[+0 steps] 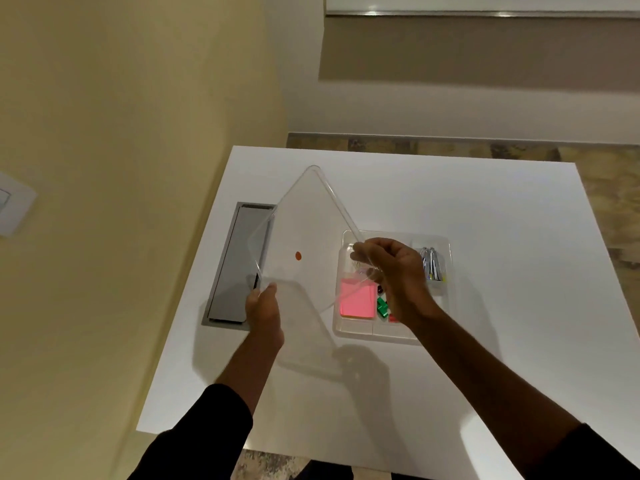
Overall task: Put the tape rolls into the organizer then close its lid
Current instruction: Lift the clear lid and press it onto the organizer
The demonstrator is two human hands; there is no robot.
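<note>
I see the clear organizer (360,332) sitting open on the white table (485,209), right of centre, with its lid (311,216) off and held in the air to its left. The lid is a transparent square sheet turned like a diamond, one corner pointing away from me, and it carries a small orange dot (298,256). My left hand (264,315) pinches the lid's near-left corner between thumb and fingers; my right hand (394,268) grips its right corner, fingers curled round the edge, directly above the organizer.

Inside the organizer, the near-left compartment holds a pink pad of notes (356,301). Just right of it lie small green pieces (382,306) and a bit of something red (393,318), both partly covered by my right wrist. The far-right compartment holds silvery metal items (431,265); I cannot tell what they are. I cannot make out any tape rolls, since my right hand covers the middle of the organizer, and the clear walls make the dividers hard to trace.

Left of the lid, a grey rectangular hatch (235,265) is set into the table; the lid's left edge overlaps it. Dark sleeves (204,431) cover both forearms near the bottom edge.
</note>
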